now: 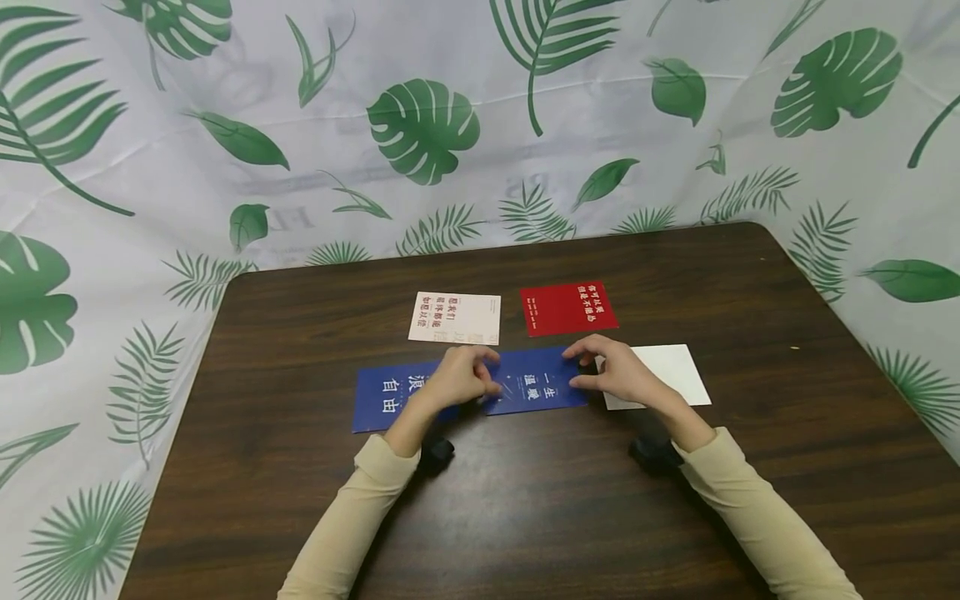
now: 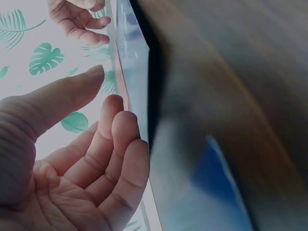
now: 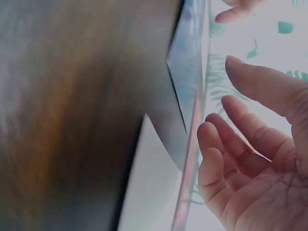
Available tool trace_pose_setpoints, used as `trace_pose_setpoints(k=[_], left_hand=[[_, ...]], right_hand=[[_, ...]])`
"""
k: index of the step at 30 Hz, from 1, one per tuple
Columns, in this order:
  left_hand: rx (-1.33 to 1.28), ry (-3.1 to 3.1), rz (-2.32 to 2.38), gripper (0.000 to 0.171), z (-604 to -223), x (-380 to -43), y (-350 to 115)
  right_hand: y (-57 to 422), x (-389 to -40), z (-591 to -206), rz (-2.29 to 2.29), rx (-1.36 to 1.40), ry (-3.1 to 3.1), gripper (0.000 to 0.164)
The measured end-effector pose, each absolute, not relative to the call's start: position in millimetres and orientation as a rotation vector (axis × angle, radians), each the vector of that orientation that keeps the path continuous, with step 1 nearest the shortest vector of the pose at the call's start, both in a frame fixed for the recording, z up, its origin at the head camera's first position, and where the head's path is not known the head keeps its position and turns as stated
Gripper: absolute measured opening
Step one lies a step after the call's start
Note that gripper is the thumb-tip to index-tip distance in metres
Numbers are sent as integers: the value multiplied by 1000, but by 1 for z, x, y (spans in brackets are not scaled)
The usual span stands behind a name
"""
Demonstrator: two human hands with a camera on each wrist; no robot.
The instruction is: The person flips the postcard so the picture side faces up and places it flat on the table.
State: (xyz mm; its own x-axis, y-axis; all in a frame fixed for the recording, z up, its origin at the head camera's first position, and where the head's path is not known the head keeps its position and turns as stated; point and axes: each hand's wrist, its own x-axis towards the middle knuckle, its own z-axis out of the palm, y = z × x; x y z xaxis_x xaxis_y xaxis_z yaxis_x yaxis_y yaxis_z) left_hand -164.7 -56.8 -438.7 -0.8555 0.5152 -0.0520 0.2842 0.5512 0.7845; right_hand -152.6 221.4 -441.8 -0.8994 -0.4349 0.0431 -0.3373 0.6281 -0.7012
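Observation:
A blue card (image 1: 534, 382) with white characters lies flat on the table between the two hands. At its left edge is my left hand (image 1: 455, 382), fingers bent and thumb apart from them, with nothing between them in the left wrist view. My right hand (image 1: 621, 373) hovers around the card's right edge in much the same pose, its thumb clear of the fingers in the right wrist view. Partly covered by the left hand, another blue card (image 1: 375, 400) lies further left. A plain white card (image 1: 675, 375) lies beside and partly behind the right hand.
Behind the blue cards, a cream card (image 1: 455, 315) and a red card (image 1: 566, 310) lie in a back row. The dark wooden table (image 1: 525, 517) ends at a white leaf-print cloth (image 1: 315, 158) hanging behind it.

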Motion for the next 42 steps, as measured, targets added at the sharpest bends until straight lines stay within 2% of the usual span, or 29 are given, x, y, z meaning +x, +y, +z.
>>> trace_pose_setpoints(k=[13, 22, 42], left_hand=[[740, 2378, 1434, 34, -438, -171, -7], [798, 2363, 1415, 32, -436, -175, 35], [624, 2556, 1238, 45, -444, -174, 100]], right_hand=[[243, -153, -432, -1262, -495, 2725, 39], [262, -151, -431, -1329, -447, 2718, 37], [304, -142, -425, -1339, -262, 2739, 42]])
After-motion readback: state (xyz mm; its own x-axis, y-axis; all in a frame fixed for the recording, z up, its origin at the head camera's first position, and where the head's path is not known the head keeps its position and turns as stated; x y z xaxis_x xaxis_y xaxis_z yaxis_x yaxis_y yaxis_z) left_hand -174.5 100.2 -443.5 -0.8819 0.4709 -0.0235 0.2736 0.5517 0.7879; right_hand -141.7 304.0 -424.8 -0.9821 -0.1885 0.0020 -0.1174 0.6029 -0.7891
